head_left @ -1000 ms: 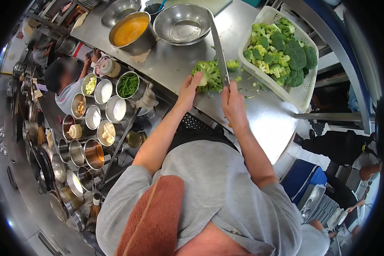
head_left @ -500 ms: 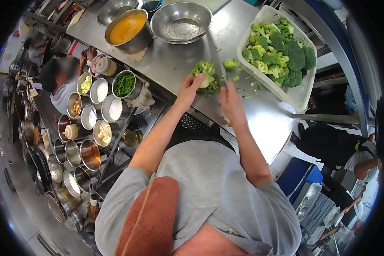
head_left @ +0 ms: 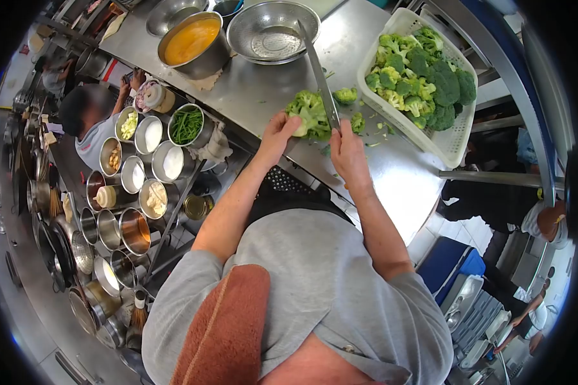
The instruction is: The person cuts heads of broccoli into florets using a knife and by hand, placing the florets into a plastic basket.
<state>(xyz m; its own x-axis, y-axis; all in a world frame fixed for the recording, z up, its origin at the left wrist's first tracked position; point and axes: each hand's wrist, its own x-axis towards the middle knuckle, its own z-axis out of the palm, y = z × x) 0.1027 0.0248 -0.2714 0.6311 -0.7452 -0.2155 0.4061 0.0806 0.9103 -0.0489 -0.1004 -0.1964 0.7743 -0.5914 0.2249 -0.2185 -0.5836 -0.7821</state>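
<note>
My left hand point(head_left: 279, 133) is closed around the lower left side of a broccoli head point(head_left: 309, 110) at the near edge of the steel counter point(head_left: 257, 96). In my right hand point(head_left: 348, 151) is the handle of a long knife point(head_left: 322, 76); its blade points away from me, beside the right of the broccoli, its tip over the rim of a perforated metal colander point(head_left: 273, 32). Small cut florets point(head_left: 345, 96) and green crumbs lie right of the blade. Whether the blade touches the broccoli I cannot tell.
At the right, a white plastic basket point(head_left: 459, 151) holds broccoli. A pot of orange liquid point(head_left: 191, 42) stands at the back left. Left of the counter are several metal containers of ingredients, one with chopped greens point(head_left: 186, 125). A person point(head_left: 99, 131) is beyond them.
The knife has tilted, its tip swinging left over the colander's edge. Another small floret now lies right of the blade. The broccoli in my left hand has turned slightly.
</note>
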